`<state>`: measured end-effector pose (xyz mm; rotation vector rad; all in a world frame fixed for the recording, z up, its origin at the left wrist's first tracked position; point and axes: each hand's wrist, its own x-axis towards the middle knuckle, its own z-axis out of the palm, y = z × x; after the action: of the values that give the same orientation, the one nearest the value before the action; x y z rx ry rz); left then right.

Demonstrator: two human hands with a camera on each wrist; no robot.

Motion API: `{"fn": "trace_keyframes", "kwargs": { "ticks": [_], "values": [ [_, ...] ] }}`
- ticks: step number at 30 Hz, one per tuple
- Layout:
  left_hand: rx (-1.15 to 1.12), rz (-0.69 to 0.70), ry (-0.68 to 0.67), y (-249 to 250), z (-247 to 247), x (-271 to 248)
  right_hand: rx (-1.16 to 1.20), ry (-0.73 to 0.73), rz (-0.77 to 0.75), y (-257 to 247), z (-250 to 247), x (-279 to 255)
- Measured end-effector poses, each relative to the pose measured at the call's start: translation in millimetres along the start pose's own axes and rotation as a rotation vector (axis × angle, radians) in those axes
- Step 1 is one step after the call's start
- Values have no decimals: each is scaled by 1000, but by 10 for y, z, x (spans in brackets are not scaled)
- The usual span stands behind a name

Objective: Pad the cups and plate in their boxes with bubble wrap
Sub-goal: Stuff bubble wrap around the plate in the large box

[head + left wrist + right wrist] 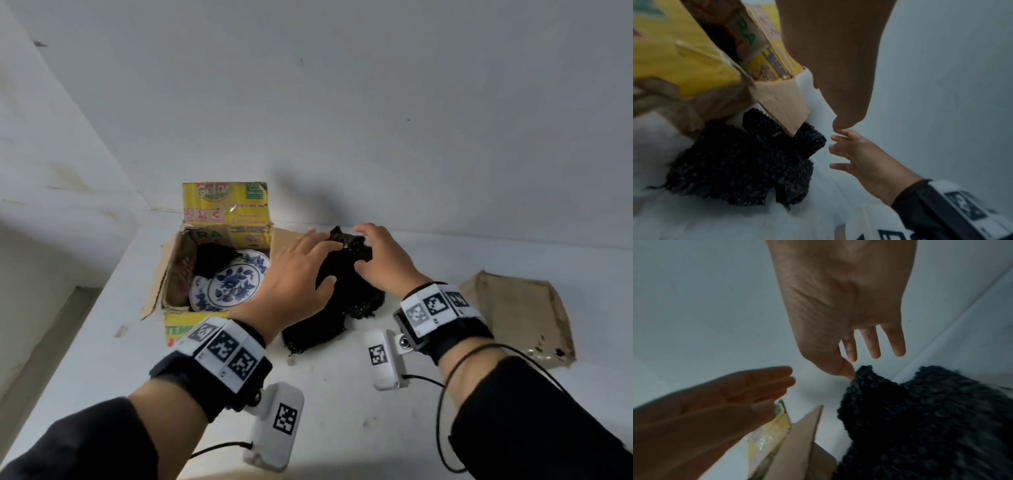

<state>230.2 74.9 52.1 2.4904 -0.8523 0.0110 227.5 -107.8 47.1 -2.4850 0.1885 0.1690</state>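
A yellow cardboard box stands open at the back left of the white table. In it lie a blue-and-white plate and a wad of black bubble wrap. A larger pile of black bubble wrap lies right of the box. My left hand hovers over the pile's left side with straight fingers. My right hand is spread over its top. In the right wrist view the right hand has its thumb tip on a peak of the bubble wrap. No cup is in view.
A flattened brown cardboard piece lies on the table at the right. White walls close the back and left, meeting in a corner behind the box. The box's brown side flap sticks out over the bubble wrap's edge.
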Motion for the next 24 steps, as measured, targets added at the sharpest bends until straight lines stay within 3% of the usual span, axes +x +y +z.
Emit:
{"fn": "trace_keyframes", "kwargs": {
  "ticks": [7, 11, 17, 24],
  "values": [
    [308, -103, -181, 25, 337, 367, -11, 70, 129, 177, 319, 217],
    [345, -139, -185, -8, 442, 493, -50, 131, 123, 249, 415, 303],
    [316, -143, -57, -28, 501, 495, 292, 243, 30, 356, 273, 204],
    [216, -46, 212, 22, 415, 322, 460, 396, -15, 244, 9, 176]
  ]
}}
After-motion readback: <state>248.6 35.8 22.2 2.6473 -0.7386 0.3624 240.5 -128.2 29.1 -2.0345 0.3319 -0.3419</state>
